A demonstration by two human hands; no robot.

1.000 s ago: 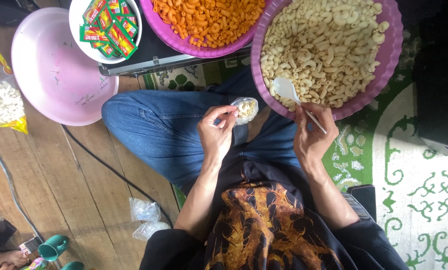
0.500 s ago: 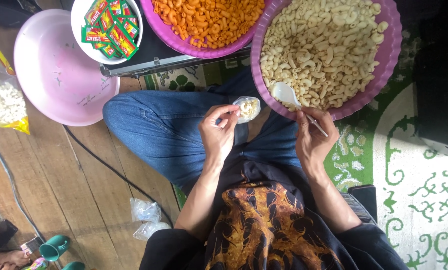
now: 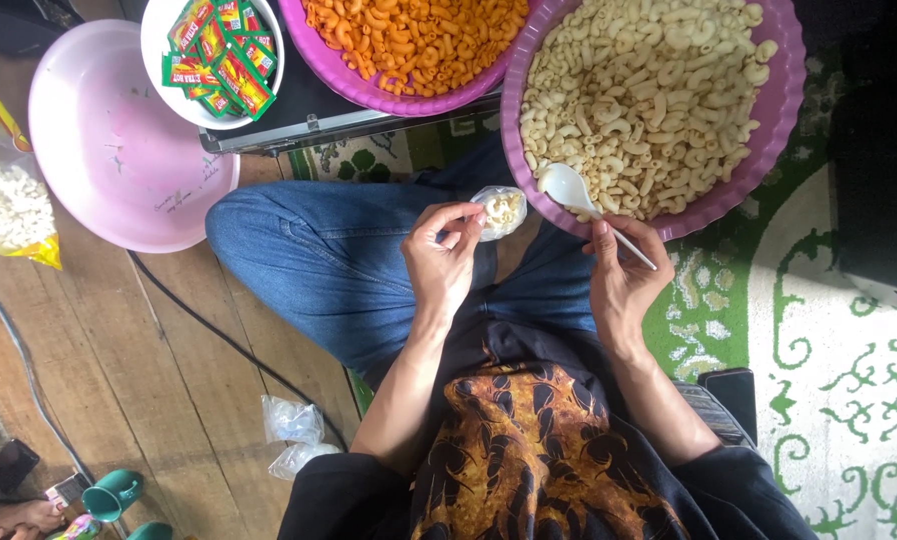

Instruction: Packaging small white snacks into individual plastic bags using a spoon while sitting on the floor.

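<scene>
wooden floor and green-white mat, head view: left hand pinches small clear bag of macaroni at centre; right hand grips white spoon, its bowl over purple basin at 1 o'clock.

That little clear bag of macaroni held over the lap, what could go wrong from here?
The small clear bag is pinched only by the left hand fingertips; it could tip and spill onto the jeans. The white spoon in the right hand may drop pieces between the purple basin rim and the bag's narrow mouth.
</scene>
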